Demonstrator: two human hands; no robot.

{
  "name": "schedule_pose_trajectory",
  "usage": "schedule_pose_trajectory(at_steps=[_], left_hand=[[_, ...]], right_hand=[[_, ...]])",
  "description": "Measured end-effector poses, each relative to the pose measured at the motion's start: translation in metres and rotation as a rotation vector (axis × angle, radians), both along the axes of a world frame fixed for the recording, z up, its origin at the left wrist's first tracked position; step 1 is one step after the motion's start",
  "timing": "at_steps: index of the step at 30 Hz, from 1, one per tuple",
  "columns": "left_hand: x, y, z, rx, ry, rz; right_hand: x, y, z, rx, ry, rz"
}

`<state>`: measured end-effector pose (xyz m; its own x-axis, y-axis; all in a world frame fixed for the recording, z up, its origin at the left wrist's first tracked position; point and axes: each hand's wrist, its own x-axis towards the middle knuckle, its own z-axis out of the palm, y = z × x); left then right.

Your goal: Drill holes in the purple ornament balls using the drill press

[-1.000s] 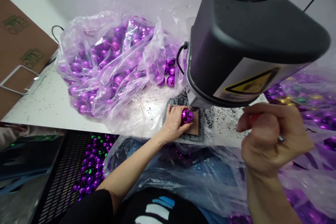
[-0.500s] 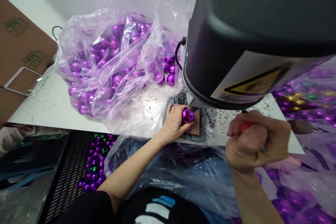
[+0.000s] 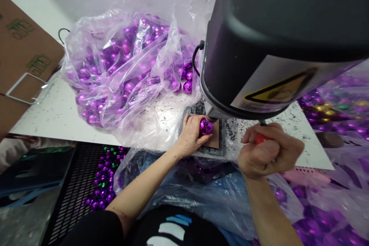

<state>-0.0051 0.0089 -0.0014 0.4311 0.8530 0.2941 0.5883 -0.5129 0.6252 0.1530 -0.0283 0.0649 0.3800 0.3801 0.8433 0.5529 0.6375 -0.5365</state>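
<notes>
My left hand (image 3: 192, 133) grips a shiny purple faceted ball (image 3: 206, 127) between thumb and fingers, over a brown board (image 3: 213, 142) on the drill press base. Right above the ball, touching or almost touching it, is the chuck end (image 3: 211, 117) of a black drill press (image 3: 259, 38); the bit itself I cannot make out. My right hand (image 3: 269, 150) is wrapped round the red knob (image 3: 261, 138) of the press's feed lever, to the right of the ball. Dark shavings (image 3: 236, 128) lie scattered about the base.
A clear plastic bag (image 3: 127, 69) full of purple balls lies on the white table (image 3: 43, 119), left of the press. A cardboard box (image 3: 25, 46) stands at far left. Below is a black crate (image 3: 76, 177) with purple and green balls. More bagged balls (image 3: 319, 219) sit at right.
My right hand has moved left with the red knob, a little nearer the ball. My left hand and the ball have stayed in place under the drill press.
</notes>
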Motion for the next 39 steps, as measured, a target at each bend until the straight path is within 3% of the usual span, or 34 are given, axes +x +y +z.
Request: schedule_pose_trajectory(at_steps=[3,6,8,12,15,19,23,25,28,33,36,39], left_hand=[[0.0,0.0,0.0,-0.009,0.007,0.001],[0.0,0.0,-0.002,-0.002,0.001,-0.008],[0.0,0.0,-0.003,0.01,-0.006,-0.018],[0.002,0.002,-0.003,0.013,-0.008,-0.015],[0.001,-0.001,0.0,-0.004,-0.036,-0.011],[-0.02,-0.024,0.013,-0.075,-0.127,-0.036],[-0.055,-0.056,0.034,-0.227,-0.055,-0.121],[-0.067,-0.057,0.039,-0.261,-0.024,-0.151],[-0.073,-0.025,0.034,-0.224,-0.01,-0.089],[-0.072,0.075,0.009,-0.05,0.103,0.203],[-0.078,0.117,0.011,0.029,0.118,0.484],[-0.085,0.127,0.022,0.129,0.119,0.714]], right_hand=[[0.003,0.003,-0.008,0.01,-0.052,0.016],[0.003,0.002,0.001,0.043,-0.044,-0.007],[0.002,0.001,0.02,0.02,-0.006,-0.039],[0.0,0.002,0.071,-0.167,0.074,-0.1],[0.0,0.006,0.093,-0.253,0.101,-0.117],[0.002,0.006,0.098,-0.31,0.06,-0.13],[0.004,0.006,0.096,-0.312,0.064,-0.089],[0.005,0.008,0.094,-0.261,0.081,-0.066],[0.007,0.011,0.093,-0.205,0.098,-0.039],[0.011,0.01,0.091,-0.246,0.097,-0.024],[0.013,0.008,0.09,-0.287,0.096,-0.017],[0.014,0.007,0.089,-0.302,0.111,-0.011]])
